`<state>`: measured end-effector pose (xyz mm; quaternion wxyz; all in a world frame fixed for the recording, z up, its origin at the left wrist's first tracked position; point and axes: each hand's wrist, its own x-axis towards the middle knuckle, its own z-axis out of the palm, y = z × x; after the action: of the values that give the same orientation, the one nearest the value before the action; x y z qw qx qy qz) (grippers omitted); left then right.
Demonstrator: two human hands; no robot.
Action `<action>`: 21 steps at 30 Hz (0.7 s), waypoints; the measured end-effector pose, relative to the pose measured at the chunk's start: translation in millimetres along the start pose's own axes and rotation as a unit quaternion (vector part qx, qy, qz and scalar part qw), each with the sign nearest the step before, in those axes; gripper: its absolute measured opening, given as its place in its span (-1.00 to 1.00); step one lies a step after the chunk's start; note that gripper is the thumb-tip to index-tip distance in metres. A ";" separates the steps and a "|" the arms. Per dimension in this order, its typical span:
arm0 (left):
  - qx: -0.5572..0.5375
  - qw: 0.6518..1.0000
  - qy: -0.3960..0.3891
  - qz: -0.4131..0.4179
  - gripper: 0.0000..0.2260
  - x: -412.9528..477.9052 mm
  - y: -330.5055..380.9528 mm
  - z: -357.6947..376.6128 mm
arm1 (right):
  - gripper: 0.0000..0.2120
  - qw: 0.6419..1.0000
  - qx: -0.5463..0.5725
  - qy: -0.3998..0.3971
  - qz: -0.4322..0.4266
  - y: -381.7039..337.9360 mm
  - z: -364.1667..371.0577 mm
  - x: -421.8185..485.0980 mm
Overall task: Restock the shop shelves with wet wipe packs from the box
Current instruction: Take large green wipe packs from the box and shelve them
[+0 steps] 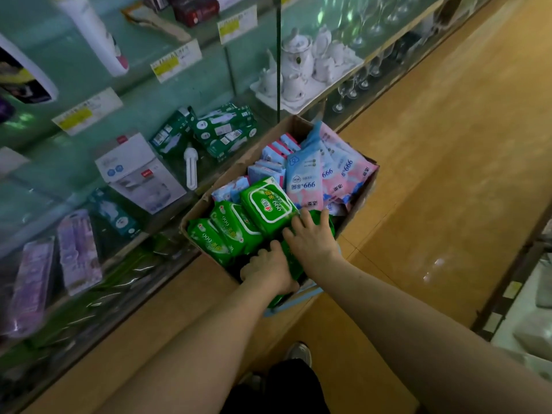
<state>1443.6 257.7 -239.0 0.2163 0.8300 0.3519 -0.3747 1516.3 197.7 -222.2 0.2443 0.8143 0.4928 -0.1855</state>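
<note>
Since green packs [265,204] bury left grip [268,271], clasp unclear; right grip [310,239] splayed flat.

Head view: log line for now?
phase: reaching into box | left hand: among green packs, grip hidden | right hand: resting on green packs | pink-blue packs: far end of box

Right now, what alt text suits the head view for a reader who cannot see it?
The left hand and right hand reach into a cardboard box of green wet wipe packs and pink-and-blue packs on the floor beside glass shelves.
</note>
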 end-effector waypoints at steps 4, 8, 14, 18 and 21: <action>-0.006 0.999 0.036 0.006 -0.31 1.7 1.0 2.2 | -0.50 1.000 -0.010 0.022 -0.018 3.8 -0.9 3.4; 0.032 0.997 0.060 0.027 -0.36 -4.3 2.6 -14.2 | -0.51 1.000 -0.003 0.016 -0.013 11.8 -11.8 1.0; 0.128 0.985 0.082 0.081 -0.39 -35.2 11.6 -80.2 | -0.40 0.999 0.006 0.034 0.025 39.5 -56.3 -20.6; 0.158 0.975 0.075 0.137 -0.44 -58.4 26.5 -131.8 | -0.36 0.996 0.018 0.056 0.064 69.0 -91.6 -45.1; 0.199 0.955 0.117 0.187 -0.38 -77.6 46.4 -168.7 | -0.37 0.991 0.031 0.076 0.106 93.4 -116.9 -68.6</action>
<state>1520.9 299.5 -69.0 0.0697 0.9453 0.1317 -0.2900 1576.3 179.8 -70.0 0.1991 0.8806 0.4154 -0.1109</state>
